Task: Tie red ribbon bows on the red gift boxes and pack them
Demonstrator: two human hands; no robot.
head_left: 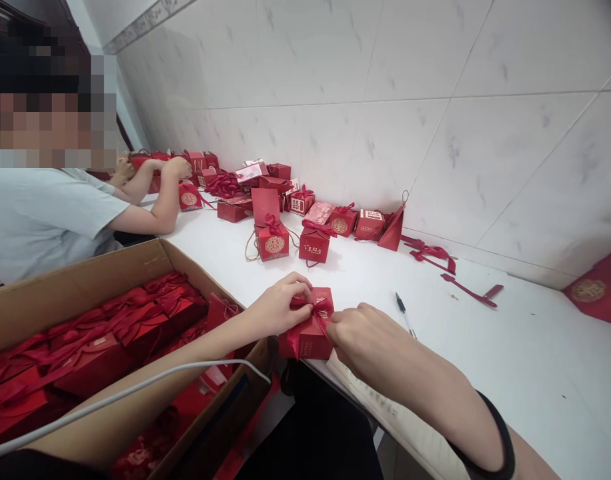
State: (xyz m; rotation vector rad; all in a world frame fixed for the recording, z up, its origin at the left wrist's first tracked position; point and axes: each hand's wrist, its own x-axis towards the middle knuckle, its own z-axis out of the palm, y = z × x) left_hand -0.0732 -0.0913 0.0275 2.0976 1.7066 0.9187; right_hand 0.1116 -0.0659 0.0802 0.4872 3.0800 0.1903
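A small red gift box (308, 343) stands at the table's front edge between my hands, with a dark red ribbon (319, 308) knotted over its top. My left hand (288, 303) pinches the ribbon from the left, thumb and forefinger together at the knot. From the right, my right hand (358, 333) is closed with its fingertips on the ribbon beside the box. The part of the ribbon inside its fingers is hidden. Just behind stand two finished-looking boxes with bows, a red box with an open lid panel (273, 240) and a red box with gold lettering (315, 247).
A cardboard carton (158, 250) full of ribboned red boxes stands at the left, a white cable (185, 365) crossing it. More boxes (343, 220) line the tiled wall. A pen (404, 312) and loose ribbon pieces (473, 292) lie right. A co-worker (50, 213) sits left.
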